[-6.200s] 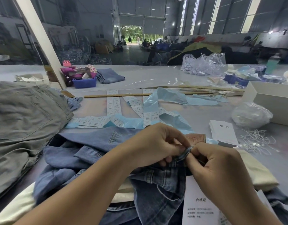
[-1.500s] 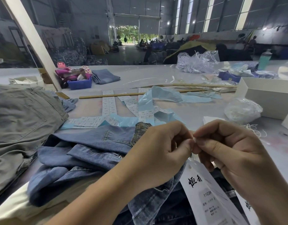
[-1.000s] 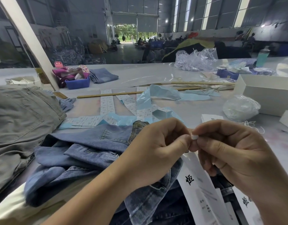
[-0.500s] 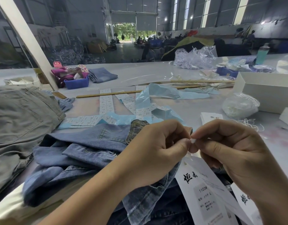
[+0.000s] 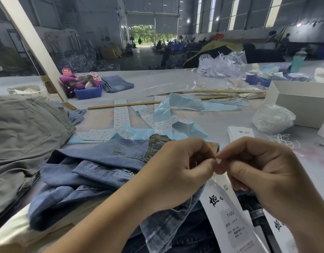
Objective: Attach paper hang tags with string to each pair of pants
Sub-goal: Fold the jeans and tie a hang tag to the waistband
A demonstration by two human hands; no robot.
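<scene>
Blue denim pants (image 5: 95,168) lie bunched on the table in front of me. My left hand (image 5: 177,170) and my right hand (image 5: 263,172) meet fingertip to fingertip just above them, both pinching a thin white string (image 5: 217,160) between thumb and forefinger. White paper hang tags (image 5: 228,214) with black characters dangle from that string below my hands, over the denim. A brown waistband patch peeks out behind my left knuckles. A second tag (image 5: 278,225) shows under my right wrist.
Grey-green pants (image 5: 24,136) are piled at the left. Strips of printed stickers (image 5: 121,115) on blue backing cross the table. A stack of tags (image 5: 239,133), loose strings (image 5: 283,140), a plastic bag (image 5: 272,119) and a white box (image 5: 303,105) sit at the right.
My fingertips stay pressed together on the string, working it slightly. The hanging tags have swung a little lower and to the right. Long before, both hands were down at the waistband.
</scene>
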